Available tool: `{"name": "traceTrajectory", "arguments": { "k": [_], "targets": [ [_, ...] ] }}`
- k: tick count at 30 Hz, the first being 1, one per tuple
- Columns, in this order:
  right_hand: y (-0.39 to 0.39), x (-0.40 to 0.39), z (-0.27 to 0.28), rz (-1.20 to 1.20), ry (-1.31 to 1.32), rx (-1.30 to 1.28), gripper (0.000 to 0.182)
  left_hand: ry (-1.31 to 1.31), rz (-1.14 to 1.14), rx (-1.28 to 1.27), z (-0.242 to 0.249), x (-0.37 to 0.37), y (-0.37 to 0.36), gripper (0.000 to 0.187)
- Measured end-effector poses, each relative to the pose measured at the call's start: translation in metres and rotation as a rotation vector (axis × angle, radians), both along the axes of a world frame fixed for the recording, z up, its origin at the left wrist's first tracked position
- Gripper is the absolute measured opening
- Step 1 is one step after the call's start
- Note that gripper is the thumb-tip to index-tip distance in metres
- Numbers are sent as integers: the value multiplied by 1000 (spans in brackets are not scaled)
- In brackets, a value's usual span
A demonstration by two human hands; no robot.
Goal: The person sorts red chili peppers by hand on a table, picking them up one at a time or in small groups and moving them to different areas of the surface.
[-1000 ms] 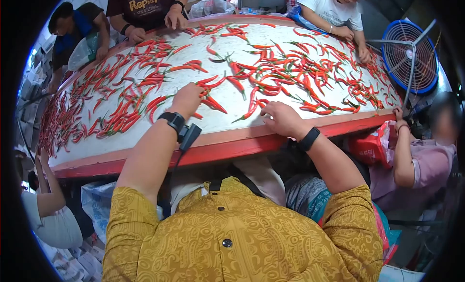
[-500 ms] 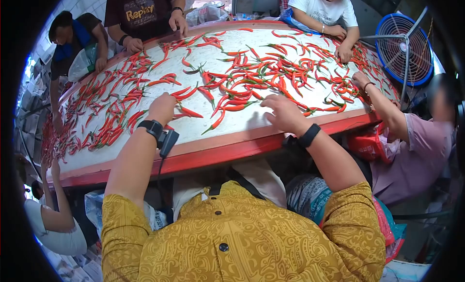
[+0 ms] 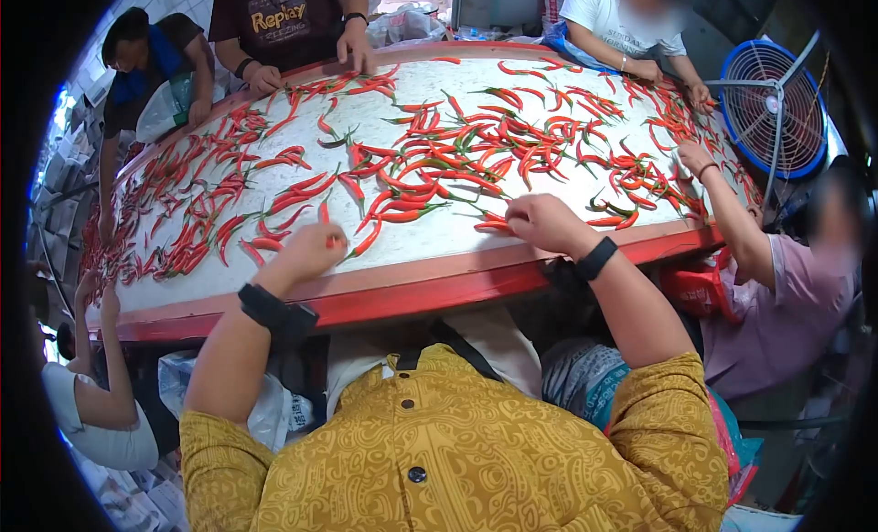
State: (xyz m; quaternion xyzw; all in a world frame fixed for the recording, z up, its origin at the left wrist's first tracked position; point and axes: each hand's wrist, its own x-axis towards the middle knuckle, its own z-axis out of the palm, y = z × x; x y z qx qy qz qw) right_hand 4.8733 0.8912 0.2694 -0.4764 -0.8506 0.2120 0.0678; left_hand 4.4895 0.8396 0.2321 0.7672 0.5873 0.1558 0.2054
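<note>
Near the front edge of the white tabletop (image 3: 439, 250), my left hand (image 3: 306, 253) has its fingers curled together, with a bit of red chili pepper (image 3: 332, 243) showing at the fingertips. Another red chili (image 3: 365, 240) lies just right of these fingers. My right hand (image 3: 552, 223) is closed, its fingertips on a red chili pepper (image 3: 492, 227) that sticks out to the left; its other end is hidden under the hand. Many red chilies with green stems (image 3: 439, 157) are scattered between and beyond my hands.
A red rim (image 3: 412, 299) borders the table. Co-workers' hands rest among chilies at the far side (image 3: 355, 49), the right (image 3: 697, 155) and the left (image 3: 110, 299). A blue fan (image 3: 773, 109) stands at the right. Plastic bags (image 3: 590, 381) sit below the table.
My left hand has come down towards the table's front edge, its fingers closing. My right hand has dropped slightly and curled onto a chili. The camera view has shifted a little.
</note>
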Motion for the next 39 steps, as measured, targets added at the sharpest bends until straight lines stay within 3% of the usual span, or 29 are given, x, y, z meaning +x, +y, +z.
{"name": "traceTrajectory", "arguments": {
  "k": [1, 2, 5, 7, 8, 10, 11, 12, 14, 17, 18, 20, 24, 26, 27, 28, 30, 35, 37, 39],
  "targets": [
    [-2, 8, -8, 57, 74, -39, 20, 104, -86, -17, -14, 1, -5, 19],
    [-1, 15, -13, 85, -25, -201, 22, 102, -83, -16, -25, 4, -7, 19],
    [6, 30, -37, 189, -51, 24, 24, -122, 316, 212, -48, 16, -3, 19],
    [13, 37, -42, 288, 159, 518, 24, -249, 374, 236, -39, 42, -10, 17],
    [14, 42, -39, 286, 158, 521, 24, -378, 427, 261, -31, 60, -15, 14],
    [8, 51, -20, 195, 135, 187, 23, -382, 357, 256, -22, 96, -27, 12],
    [8, 59, -11, 148, -42, 107, 24, -335, 179, 169, -24, 110, -33, 12],
    [7, 71, -6, 143, -44, 109, 24, -286, 2, 84, -25, 120, -37, 12],
    [6, 101, 2, -9, -410, 58, 25, -296, -7, 148, -33, 134, -38, 12],
    [15, 153, -1, -308, -319, 251, 26, -348, -22, 245, -37, 152, -35, 12],
    [17, 161, 5, -412, -319, 206, 26, -385, -27, 273, -37, 157, -35, 13],
    [31, 191, -26, -383, -196, 366, 25, -386, -24, 266, -36, 170, -34, 13],
    [54, 189, -40, -231, -41, 247, 23, -381, -17, 271, -37, 191, -30, 15],
    [57, 185, -40, -87, 170, 292, 21, -389, -16, 283, -37, 201, -28, 15],
    [52, 179, -30, -194, 351, 128, 21, -394, -12, 295, -37, 205, -27, 15],
    [64, 189, -37, -117, 418, 226, 19, -399, -7, 287, -38, 208, -27, 15],
    [64, 204, -24, -132, 446, 350, 16, -456, 26, 301, -40, 216, -25, 15],
    [60, 249, -11, -219, 160, -17, 18, -490, 26, 299, -35, 244, -17, 14],
    [59, 264, -25, 45, 25, 211, 20, -500, 39, 306, -37, 255, -14, 13],
    [60, 268, -35, 31, 21, 202, 20, -503, 35, 307, -39, 266, -11, 13]
  ]
}}
